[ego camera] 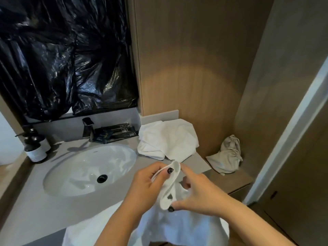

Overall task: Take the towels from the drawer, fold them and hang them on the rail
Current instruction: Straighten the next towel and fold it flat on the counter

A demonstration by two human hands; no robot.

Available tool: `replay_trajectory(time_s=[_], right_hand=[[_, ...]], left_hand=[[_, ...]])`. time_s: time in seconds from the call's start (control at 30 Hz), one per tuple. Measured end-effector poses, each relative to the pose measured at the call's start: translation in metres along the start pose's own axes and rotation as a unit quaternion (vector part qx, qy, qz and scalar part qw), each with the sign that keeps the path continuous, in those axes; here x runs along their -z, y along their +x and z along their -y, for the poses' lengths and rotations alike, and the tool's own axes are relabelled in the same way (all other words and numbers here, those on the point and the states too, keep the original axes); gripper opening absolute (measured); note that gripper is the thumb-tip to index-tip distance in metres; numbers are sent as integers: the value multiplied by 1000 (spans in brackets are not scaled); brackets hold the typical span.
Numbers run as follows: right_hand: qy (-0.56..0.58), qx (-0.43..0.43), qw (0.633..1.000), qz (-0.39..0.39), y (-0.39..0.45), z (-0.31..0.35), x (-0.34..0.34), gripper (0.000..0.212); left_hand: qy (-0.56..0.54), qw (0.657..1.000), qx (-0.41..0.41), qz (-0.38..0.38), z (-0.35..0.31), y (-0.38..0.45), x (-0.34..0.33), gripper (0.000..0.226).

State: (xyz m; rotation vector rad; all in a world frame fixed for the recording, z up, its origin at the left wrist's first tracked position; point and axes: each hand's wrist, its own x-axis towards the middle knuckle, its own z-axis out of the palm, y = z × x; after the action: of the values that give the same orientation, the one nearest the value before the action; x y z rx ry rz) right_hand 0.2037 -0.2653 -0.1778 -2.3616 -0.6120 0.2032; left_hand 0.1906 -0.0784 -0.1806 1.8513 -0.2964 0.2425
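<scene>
A white towel (179, 226) hangs down in front of me over the counter's front edge. My left hand (145, 185) pinches its upper hem between thumb and fingers. My right hand (200, 196) holds the same hem just to the right, thumb low on the fabric and index finger stretched out toward the top of the fold. A second white towel (168, 139) lies crumpled on the grey counter (35, 201) behind my hands, beside the sink. No drawer or rail is in view.
A white oval sink (88, 169) with a black faucet (87, 127) sits at left. Dark pump bottles (34, 148) stand at the far left, dark packets (115, 133) behind the sink. A beige drawstring bag (226, 157) rests on a lower wooden ledge (230, 181) at right. Black plastic (62, 55) covers the mirror.
</scene>
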Motion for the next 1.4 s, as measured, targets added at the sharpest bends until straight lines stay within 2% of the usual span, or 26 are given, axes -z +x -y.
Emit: replay_trajectory(time_s=[0.07,0.13,0.2,0.27,0.37,0.43,0.53,0.67,0.8,0.93,1.07,1.17,1.27,1.33,1.4], right_hand=[[74,14,997,-16,5,5,-9,69],[146,8,988,-59,11,7,-12,38],[165,9,982,-88,15,8,-11,21],[148,26,982,-115,20,13,-11,13],[118,34,981,-150,29,18,-10,17],[119,31,977,-175,37,16,-7,11],[119,29,971,-206,47,10,2,28],[103,30,972,-211,59,6,9,34],[107,4,962,-250,66,-1,21,33],[123,-31,953,-275,68,-17,35,32],[129,-32,959,-249,67,-29,28,37],[91,-38,981,-168,66,-38,18,44],[110,-36,986,-122,62,-44,8,41],[143,-46,982,-118,60,-43,2,46],[161,-51,980,-107,61,-38,-1,39]], left_hand=[[-5,999,-28,32,-5,3,1,17],[2,998,-49,28,-6,5,5,18],[20,998,-53,-14,-2,6,11,15],[40,995,-41,-81,5,8,15,12],[58,988,-22,-143,14,8,20,5],[71,988,-14,-137,23,5,24,12],[119,983,29,-135,38,0,30,7],[185,969,82,-140,50,-1,31,20],[181,959,155,-157,63,-2,36,27],[96,956,190,-204,74,-7,44,29],[22,938,196,-283,73,-8,49,15],[-64,931,197,-301,58,-5,50,12],[-80,938,173,-288,40,0,48,16],[-59,954,133,-261,30,4,46,21],[-41,969,96,-222,21,7,41,22]])
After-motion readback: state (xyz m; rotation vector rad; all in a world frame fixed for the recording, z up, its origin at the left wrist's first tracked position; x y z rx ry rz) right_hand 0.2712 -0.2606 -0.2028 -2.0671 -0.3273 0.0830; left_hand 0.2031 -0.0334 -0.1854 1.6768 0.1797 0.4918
